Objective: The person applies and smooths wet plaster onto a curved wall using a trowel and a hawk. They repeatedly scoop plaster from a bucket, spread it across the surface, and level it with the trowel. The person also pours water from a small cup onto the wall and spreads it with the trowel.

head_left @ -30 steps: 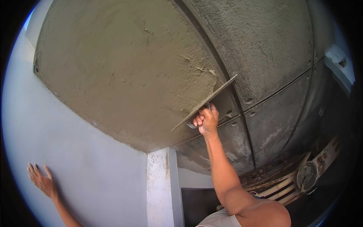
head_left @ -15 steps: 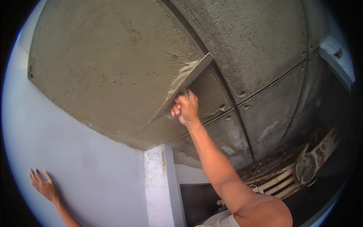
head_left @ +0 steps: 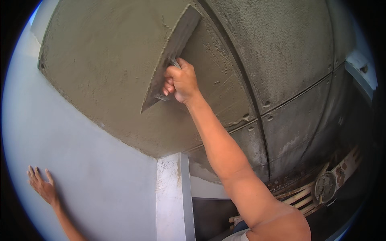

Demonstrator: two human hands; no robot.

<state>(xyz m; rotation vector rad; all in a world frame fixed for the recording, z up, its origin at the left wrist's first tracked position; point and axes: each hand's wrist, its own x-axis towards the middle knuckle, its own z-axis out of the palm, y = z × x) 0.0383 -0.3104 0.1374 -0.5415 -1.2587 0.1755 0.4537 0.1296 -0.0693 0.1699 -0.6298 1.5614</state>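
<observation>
My right hand (head_left: 181, 80) is closed on the handle of a flat metal trowel (head_left: 183, 28), whose long blade is raised against the wet grey-brown cement (head_left: 100, 60) coating the panel overhead. A band of rougher, freshly worked cement lies just right of the blade. My left hand (head_left: 42, 184) lies flat, fingers apart, on the smooth pale grey wall (head_left: 96, 180) at lower left.
Darker bare concrete panels (head_left: 281, 44) with grooves and small holes fill the upper right. A pale column (head_left: 169, 197) meets the coated panel below. At lower right are bamboo poles and planks (head_left: 299, 197) with a round container (head_left: 325, 186) holding grey mortar.
My right hand and trowel have moved up and to the left across the cement, the blade turning to a steeper angle. My left hand stays on the wall.
</observation>
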